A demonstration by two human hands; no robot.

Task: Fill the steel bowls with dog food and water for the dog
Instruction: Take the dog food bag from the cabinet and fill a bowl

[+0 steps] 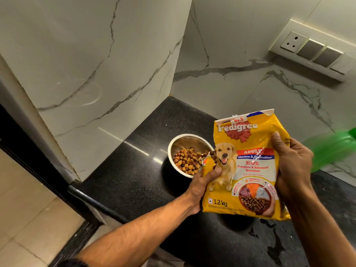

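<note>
Hands grip the food bag, left hand and right hand; bag hides part of the steel bowl; green blur by the marble wall.

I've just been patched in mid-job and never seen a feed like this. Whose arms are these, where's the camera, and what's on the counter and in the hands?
There is no machine here: the arms belong to a person, and the single picture comes from a wide-angle camera on their head, looking forward and down. Both hands hold a yellow dog food bag: the left hand grips its lower left edge, the right hand its right side. The bag is tilted left, and kibble is spilling from a torn side into a steel bowl, which stands on the black counter and is partly filled. Something green and blurred sits at the right edge; I can't tell what. Only one bowl shows.
</note>
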